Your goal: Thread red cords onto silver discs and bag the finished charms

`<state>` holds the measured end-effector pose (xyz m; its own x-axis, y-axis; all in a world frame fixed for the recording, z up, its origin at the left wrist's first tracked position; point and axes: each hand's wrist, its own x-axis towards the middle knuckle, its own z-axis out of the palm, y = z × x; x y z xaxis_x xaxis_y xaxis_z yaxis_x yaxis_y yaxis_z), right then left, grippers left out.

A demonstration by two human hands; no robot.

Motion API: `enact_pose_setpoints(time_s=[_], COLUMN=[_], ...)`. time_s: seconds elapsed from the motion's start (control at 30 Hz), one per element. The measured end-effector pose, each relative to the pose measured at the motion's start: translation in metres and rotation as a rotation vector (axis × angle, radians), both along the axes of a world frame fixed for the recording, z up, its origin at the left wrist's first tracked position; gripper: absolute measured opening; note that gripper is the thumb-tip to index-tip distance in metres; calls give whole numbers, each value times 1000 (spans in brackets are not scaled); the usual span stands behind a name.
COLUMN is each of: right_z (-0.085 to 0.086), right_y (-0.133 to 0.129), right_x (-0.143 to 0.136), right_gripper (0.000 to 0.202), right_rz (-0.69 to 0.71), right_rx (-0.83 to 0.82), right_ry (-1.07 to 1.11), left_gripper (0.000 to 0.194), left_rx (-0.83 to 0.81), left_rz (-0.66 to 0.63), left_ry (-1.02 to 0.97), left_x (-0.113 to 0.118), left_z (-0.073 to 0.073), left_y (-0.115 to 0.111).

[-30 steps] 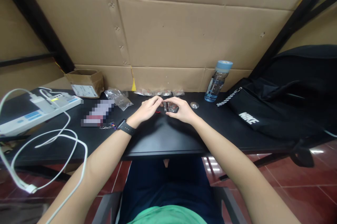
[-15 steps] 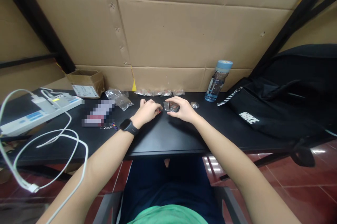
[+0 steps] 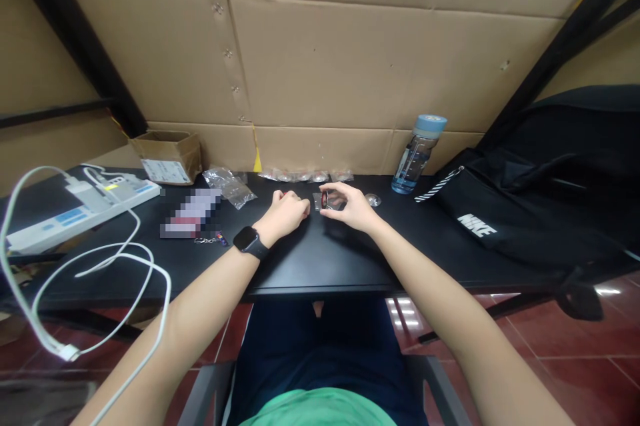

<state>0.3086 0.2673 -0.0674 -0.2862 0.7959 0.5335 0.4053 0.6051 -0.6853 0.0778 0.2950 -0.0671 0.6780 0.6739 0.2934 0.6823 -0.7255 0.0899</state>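
Note:
My left hand (image 3: 287,213) is closed just above the black desk, fingers curled. A bit of a small red object (image 3: 285,193) shows at its far side; its kind is hidden. Facing it, my right hand (image 3: 351,206) pinches a small round red-and-black piece (image 3: 325,199) upright between thumb and fingers. Clear plastic (image 3: 317,202) shows beside this piece; I cannot tell whether it wraps it. Right of my right hand lies a small clear shiny round item (image 3: 373,199). Behind both hands, several small clear packets (image 3: 317,176) stand in a row along the cardboard wall.
A blue-capped water bottle (image 3: 419,154) and a black backpack (image 3: 520,206) stand on the right. On the left are a crumpled clear bag (image 3: 231,187), a small cardboard box (image 3: 173,159), a blurred-out flat item (image 3: 193,213), a keychain (image 3: 213,239) and a white power strip (image 3: 135,197) with cables.
My left hand has turned; the red bit now shows at its far side, not by its fingertips. In my right hand the round piece now stands upright, its red showing. The view has shifted slightly.

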Motion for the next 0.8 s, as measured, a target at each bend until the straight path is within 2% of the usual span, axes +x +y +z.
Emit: enact_pose_setpoints(time_s=[0.2, 0.33, 0.5, 0.63, 0.8], right_z=[-1, -1, 2, 4, 3], right_y=[2, 3, 1, 0, 0], right_x=[2, 2, 3, 4, 4], right_gripper=[58, 58, 50, 50, 51], right_rz=[-2, -29, -10, -21, -7], right_rx=[-32, 7, 59, 67, 51], right_ry=[47, 77, 67, 28, 43], left_gripper=[24, 25, 18, 19, 19], left_rx=[19, -18, -123, -231, -210], left_rz=[10, 36, -17, -63, -67], left_ry=[-41, -174, -439, -613, -676], left_x=[-4, -4, -5, -5, -1], left_z=[-5, 2, 15, 15, 13], left_y=[4, 6, 5, 4, 2])
